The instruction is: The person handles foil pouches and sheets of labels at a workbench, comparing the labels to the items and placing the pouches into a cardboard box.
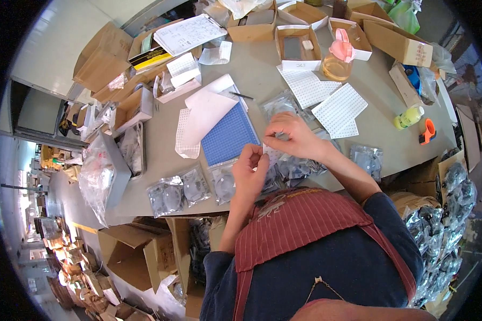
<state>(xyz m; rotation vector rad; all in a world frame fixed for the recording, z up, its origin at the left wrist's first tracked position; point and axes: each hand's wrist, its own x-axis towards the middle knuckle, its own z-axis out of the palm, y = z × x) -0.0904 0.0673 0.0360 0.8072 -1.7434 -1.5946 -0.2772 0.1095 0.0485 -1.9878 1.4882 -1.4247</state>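
My left hand [250, 167] is closed in a pinch on a small white sheet of labels [272, 154] above the near part of the table. Close to its upper edge, my right hand [293, 135] also has its fingertips pressed together; whatever is between them is too small to make out. Under and around my hands lie several clear plastic bags with dark parts [224, 184], partly hidden by my wrists. Just beyond my left hand is a blue gridded cutting mat [229, 134], partly covered by white backing paper [211, 109]. White label sheets [341, 109] lie beyond my right hand.
A drink bottle with a pink lid [338, 61], a yellow-green bottle [408, 117] and an orange tape dispenser [427, 132] stand toward the right. Cardboard trays [299, 65] line the far side. A grey bin [112, 168] is at the left edge; open cartons [136, 251] sit below.
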